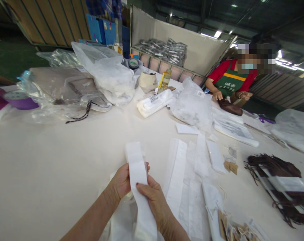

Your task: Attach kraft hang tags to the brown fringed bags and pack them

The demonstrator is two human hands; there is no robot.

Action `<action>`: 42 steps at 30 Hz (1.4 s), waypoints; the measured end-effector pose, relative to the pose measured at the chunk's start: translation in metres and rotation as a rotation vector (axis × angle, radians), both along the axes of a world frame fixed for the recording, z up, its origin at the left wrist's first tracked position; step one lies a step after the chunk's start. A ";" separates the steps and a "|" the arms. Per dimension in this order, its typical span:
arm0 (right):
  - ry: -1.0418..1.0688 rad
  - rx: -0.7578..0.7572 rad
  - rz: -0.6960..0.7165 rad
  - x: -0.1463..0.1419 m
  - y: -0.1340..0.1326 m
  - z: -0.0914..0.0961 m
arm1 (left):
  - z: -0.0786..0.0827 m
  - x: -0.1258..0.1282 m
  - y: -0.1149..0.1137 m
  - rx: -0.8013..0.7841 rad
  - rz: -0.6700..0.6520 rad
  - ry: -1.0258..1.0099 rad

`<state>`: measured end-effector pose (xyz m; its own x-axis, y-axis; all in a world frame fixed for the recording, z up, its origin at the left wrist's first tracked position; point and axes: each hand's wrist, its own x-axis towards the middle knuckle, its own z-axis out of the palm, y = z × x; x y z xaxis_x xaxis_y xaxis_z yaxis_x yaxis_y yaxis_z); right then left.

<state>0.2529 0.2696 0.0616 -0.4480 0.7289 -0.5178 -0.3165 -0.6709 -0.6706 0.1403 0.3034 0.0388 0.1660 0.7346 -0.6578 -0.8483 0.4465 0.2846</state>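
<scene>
A long white strip (139, 174) runs up the middle of the head view, with a see-through edge along its upper right side. My left hand (122, 181) grips it from the left, its fingers passing behind the strip. From the right, my right hand (154, 195) pinches it with the thumb lying on the front face. Below the hands, a pale see-through plastic piece (123, 216) lies under the strip, partly hidden. Just right of my right hand, another white strip (176, 174) rests on the white table (66, 160) beside several see-through plastic sleeves (188, 201).
Filled plastic bags (111, 77) stand back left, near purple tape (20, 99). A folded white bundle (155, 102) and another plastic bag (192, 105) lie at the back. Dark brown fringed bundles (279, 184) lie right. Across the table, a co-worker (229, 80) handles a brown item (230, 107).
</scene>
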 end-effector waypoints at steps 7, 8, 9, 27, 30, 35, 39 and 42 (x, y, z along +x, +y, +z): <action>-0.019 0.048 -0.007 0.003 0.001 -0.007 | -0.001 0.004 -0.004 -0.014 -0.026 -0.005; -0.024 0.050 -0.013 0.004 0.002 -0.009 | -0.002 0.004 -0.004 -0.018 -0.040 -0.008; -0.030 0.046 -0.021 0.005 0.002 -0.010 | -0.002 0.005 -0.004 -0.021 -0.050 -0.009; -0.097 0.008 -0.047 0.000 -0.005 -0.007 | 0.000 0.009 -0.015 0.087 -0.103 0.058; -0.245 0.049 0.014 0.008 -0.009 -0.009 | 0.002 0.003 -0.009 0.099 -0.134 0.090; -1.165 0.401 0.013 0.057 0.014 -0.010 | 0.007 -0.012 -0.002 0.050 -0.089 0.232; -1.615 0.331 -0.020 0.087 0.042 -0.009 | 0.002 -0.014 -0.005 0.022 -0.122 0.266; -1.646 0.248 -0.017 0.089 0.054 -0.011 | -0.004 -0.010 -0.009 0.042 -0.144 0.264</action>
